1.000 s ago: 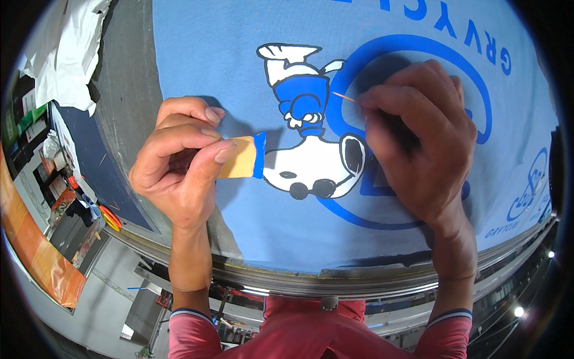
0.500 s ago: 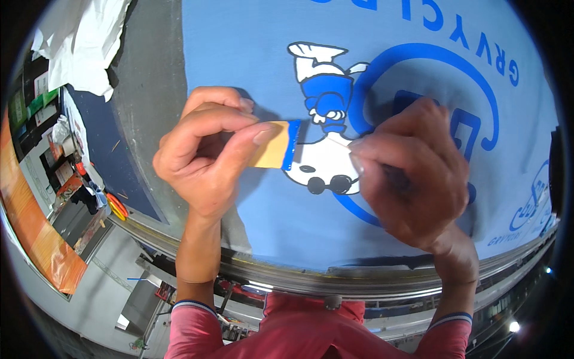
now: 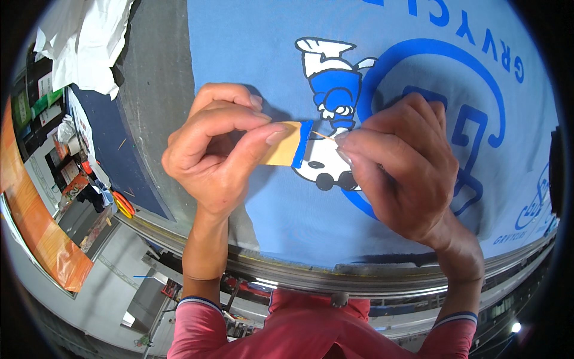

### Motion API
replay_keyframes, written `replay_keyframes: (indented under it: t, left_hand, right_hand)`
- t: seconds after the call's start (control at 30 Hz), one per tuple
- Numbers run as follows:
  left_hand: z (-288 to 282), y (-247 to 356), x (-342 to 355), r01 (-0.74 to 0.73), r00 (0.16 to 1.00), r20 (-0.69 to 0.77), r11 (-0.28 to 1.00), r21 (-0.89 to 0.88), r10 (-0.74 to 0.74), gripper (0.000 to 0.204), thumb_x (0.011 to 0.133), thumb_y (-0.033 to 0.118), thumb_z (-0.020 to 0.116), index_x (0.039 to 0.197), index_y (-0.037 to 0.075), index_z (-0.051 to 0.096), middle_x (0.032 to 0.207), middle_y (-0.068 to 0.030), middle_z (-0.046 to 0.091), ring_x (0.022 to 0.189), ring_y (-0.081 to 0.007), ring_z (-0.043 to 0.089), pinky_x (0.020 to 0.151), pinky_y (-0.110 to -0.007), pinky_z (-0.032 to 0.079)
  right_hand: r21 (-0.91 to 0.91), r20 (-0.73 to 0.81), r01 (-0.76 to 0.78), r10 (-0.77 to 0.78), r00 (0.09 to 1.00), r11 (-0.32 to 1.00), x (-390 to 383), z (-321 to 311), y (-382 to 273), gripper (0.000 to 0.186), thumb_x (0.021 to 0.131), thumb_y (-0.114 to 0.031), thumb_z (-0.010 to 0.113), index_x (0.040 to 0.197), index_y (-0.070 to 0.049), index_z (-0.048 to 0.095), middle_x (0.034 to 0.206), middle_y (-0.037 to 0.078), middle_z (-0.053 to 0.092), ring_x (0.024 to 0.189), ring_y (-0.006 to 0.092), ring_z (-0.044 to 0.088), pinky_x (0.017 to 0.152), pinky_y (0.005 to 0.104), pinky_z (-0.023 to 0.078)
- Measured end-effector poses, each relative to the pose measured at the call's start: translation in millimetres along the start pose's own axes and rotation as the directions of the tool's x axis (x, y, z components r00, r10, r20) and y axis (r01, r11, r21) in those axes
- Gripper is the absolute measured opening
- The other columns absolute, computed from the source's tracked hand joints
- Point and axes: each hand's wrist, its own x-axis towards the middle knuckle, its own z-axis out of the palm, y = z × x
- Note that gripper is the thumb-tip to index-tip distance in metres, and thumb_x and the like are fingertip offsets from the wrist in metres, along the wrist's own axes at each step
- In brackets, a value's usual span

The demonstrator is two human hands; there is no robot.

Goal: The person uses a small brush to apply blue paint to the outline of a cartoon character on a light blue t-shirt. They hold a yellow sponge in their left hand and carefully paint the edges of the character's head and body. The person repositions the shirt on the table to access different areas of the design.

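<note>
Between thumb and fingers, my left hand [image 3: 218,146] pinches a small yellowish card [image 3: 283,145] whose right edge is coated with wet-looking blue paint [image 3: 303,143]. My right hand [image 3: 403,164] is closed on a thin wooden toothpick [image 3: 323,136], its tip at the blue edge of the card. Both hands hover over light blue fabric [image 3: 272,227] laid flat. Printed on the cloth is a white cartoon figure [image 3: 335,84] with blue clothing, partly hidden behind my right hand. A large dark blue ring-shaped print [image 3: 442,51] lies beside it.
A metal rail [image 3: 311,281] runs along the table's near edge. Crumpled white cloth or paper [image 3: 89,45] lies at the far left. Orange-handled scissors [image 3: 124,204] rest near the left edge, by a cluttered shelf with an orange panel [image 3: 45,239].
My right hand has shifted left, bringing the toothpick tip to the card's blue edge. The card and my left hand sit slightly further right in the picture; the whole view has shifted a little.
</note>
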Motion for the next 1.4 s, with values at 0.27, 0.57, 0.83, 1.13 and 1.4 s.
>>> replay_keyframes:
  t: [0.27, 0.57, 0.83, 1.13, 1.4]
  left_hand:
    - [-1, -1, 0, 0.001, 1.000, 0.004, 1.000, 0.016, -0.001, 0.020, 0.065, -0.007, 0.081, 0.080, -0.004, 0.068, 0.074, -0.0115, 0.067, 0.079, -0.0223, 0.063, 0.067, -0.030, 0.050]
    - [-5, -1, 0, 0.001, 1.000, 0.025, 1.000, 0.021, -0.002, 0.018, 0.067, -0.008, 0.077, 0.080, -0.004, 0.066, 0.073, -0.0102, 0.066, 0.081, -0.0251, 0.062, 0.069, -0.034, 0.051]
    - [-5, 0, -3, 0.024, 1.000, 0.014, 0.999, 0.041, -0.024, 0.019, 0.067, -0.006, 0.078, 0.081, -0.002, 0.065, 0.072, -0.0104, 0.066, 0.083, -0.0266, 0.062, 0.072, -0.036, 0.051]
    - [-5, 1, -1, 0.014, 0.999, 0.032, 0.999, 0.033, -0.015, 0.019, 0.067, -0.006, 0.078, 0.080, -0.002, 0.065, 0.072, -0.0103, 0.066, 0.083, -0.0264, 0.061, 0.072, -0.036, 0.051]
    - [-6, -1, -2, -0.005, 0.999, 0.037, 1.000, 0.023, 0.005, 0.020, 0.066, -0.006, 0.078, 0.081, -0.002, 0.065, 0.072, -0.0105, 0.066, 0.083, -0.0258, 0.061, 0.073, -0.035, 0.051]
  right_hand:
    - [0.028, -0.029, -0.007, 0.008, 1.000, 1.000, 2, -2, 0, 0.028, 0.065, 0.007, 0.069, 0.091, -0.003, 0.064, 0.075, 0.009, 0.059, 0.063, 0.0214, 0.050, 0.059, 0.0334, 0.035]
    - [-0.210, -0.063, -0.153, 0.142, 0.988, 0.966, 0, -24, 1, 0.019, 0.064, 0.006, 0.069, 0.081, -0.001, 0.066, 0.073, 0.008, 0.058, 0.066, 0.0220, 0.052, 0.063, 0.0337, 0.039]
    - [-0.256, -0.027, -0.160, 0.159, 0.987, 0.953, 0, -21, 6, 0.015, 0.066, 0.000, 0.070, 0.080, -0.006, 0.068, 0.071, 0.003, 0.058, 0.065, 0.0199, 0.051, 0.062, 0.0340, 0.035]
    - [-0.258, -0.008, -0.155, 0.159, 0.987, 0.954, 2, -21, 5, 0.013, 0.067, -0.001, 0.071, 0.079, -0.006, 0.068, 0.071, 0.003, 0.058, 0.064, 0.0190, 0.050, 0.061, 0.0332, 0.033]
    - [-0.267, -0.040, -0.161, 0.156, 0.987, 0.950, 1, -19, 5, 0.014, 0.067, 0.000, 0.071, 0.079, -0.004, 0.067, 0.072, 0.004, 0.058, 0.064, 0.0190, 0.050, 0.061, 0.0330, 0.034]
